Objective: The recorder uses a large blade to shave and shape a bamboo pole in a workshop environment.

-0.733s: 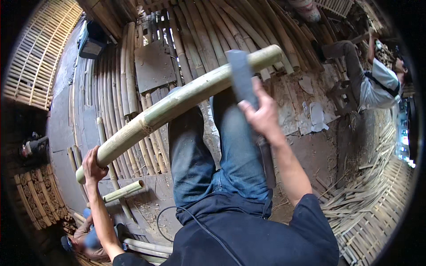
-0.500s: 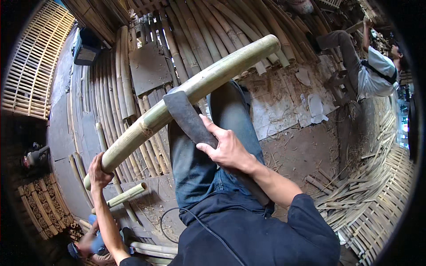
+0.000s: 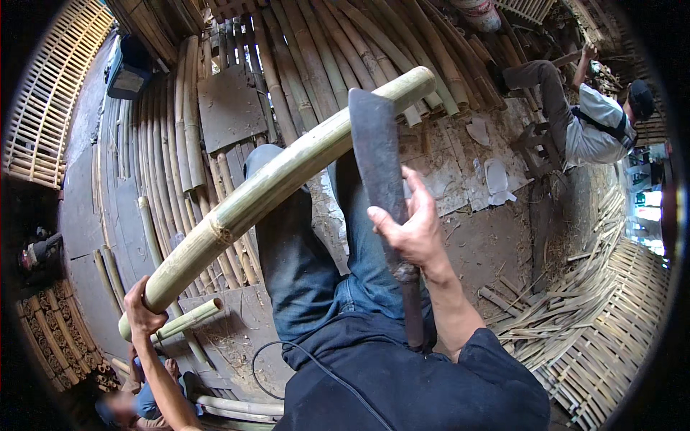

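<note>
The bamboo pole [image 3: 282,179] slants over the knees [image 3: 261,156], its near end gripped by the left hand [image 3: 142,310]. The right hand [image 3: 415,235], clasping the knife [image 3: 375,147], has shifted from mid-pole toward the pole's far end, seemingly moving work there; blade contact is unclear.

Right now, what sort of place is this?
Probably a bamboo workshop: poles lie in rows, split strips are heaped at the picture's right, and the right hand holds a broad blade.

Left hand [image 3: 144,310]: bamboo [image 3: 277,178]; right hand [image 3: 418,235]: knife [image 3: 376,147] (dark)
</note>
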The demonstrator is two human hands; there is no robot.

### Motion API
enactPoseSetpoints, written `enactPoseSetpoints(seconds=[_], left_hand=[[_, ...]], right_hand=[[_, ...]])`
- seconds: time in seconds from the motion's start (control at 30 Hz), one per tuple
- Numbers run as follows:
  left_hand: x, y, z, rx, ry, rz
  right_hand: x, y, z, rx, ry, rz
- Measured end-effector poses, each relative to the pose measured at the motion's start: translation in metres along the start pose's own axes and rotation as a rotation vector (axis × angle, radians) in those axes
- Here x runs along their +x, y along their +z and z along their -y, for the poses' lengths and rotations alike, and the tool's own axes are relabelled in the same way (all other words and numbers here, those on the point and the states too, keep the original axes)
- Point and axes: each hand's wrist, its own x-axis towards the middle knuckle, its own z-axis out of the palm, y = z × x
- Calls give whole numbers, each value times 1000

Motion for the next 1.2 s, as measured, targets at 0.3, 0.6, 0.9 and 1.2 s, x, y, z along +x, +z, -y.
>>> enactPoseSetpoints(seconds=[0.3,0.6,0.9,1.2], left_hand=[[40,31,-28,160,62,31],[96,47,-89,181,180,21],[134,70,-144,160,244,38],[153,93,-187,136,235,76]], right_hand=[[6,31,-29,-248,-10,2],[1,25,-24,-377,39,34],[-66,-2,-29,-636,-5,111],[-62,12,-71,-617,35,83]])
